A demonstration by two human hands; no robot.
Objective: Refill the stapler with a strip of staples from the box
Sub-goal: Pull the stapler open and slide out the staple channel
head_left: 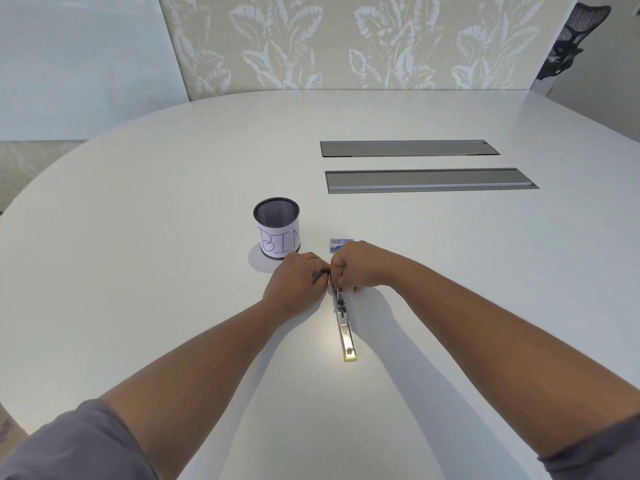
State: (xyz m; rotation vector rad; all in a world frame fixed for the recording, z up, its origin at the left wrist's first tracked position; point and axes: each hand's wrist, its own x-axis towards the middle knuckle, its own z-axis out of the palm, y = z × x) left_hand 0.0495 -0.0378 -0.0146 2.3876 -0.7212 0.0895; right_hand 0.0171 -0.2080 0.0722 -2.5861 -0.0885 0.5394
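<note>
Head view: the stapler (344, 323) lies swung open on the white worktop (138, 237), its long metal part running from the hands toward 6 o'clock and ending in a yellowish tip. Both hands meet at its far end. The left hand (296, 278) has its fingers curled in and seems to pinch something thin and metallic at the fingertips, probably a strip of staples or the stapler's other half; the picture does not settle which. The right hand (356, 268) is curled too, pinching at the same spot by the hinge. The small box (341, 244) of staples sits at 12 o'clock from the hands, partly hidden behind the right knuckles. A mesh cup (277, 233) labelled "BIN" stands at 11 o'clock, close to the left hand.

Risks, as a judgement: a staple strip is brittle and could snap under 2 opposed pinches, scattering pieces. Fed in crooked, it could jam the channel. The spring pusher could slip and nip a fingertip. A left elbow swing could tip the cup.
</note>
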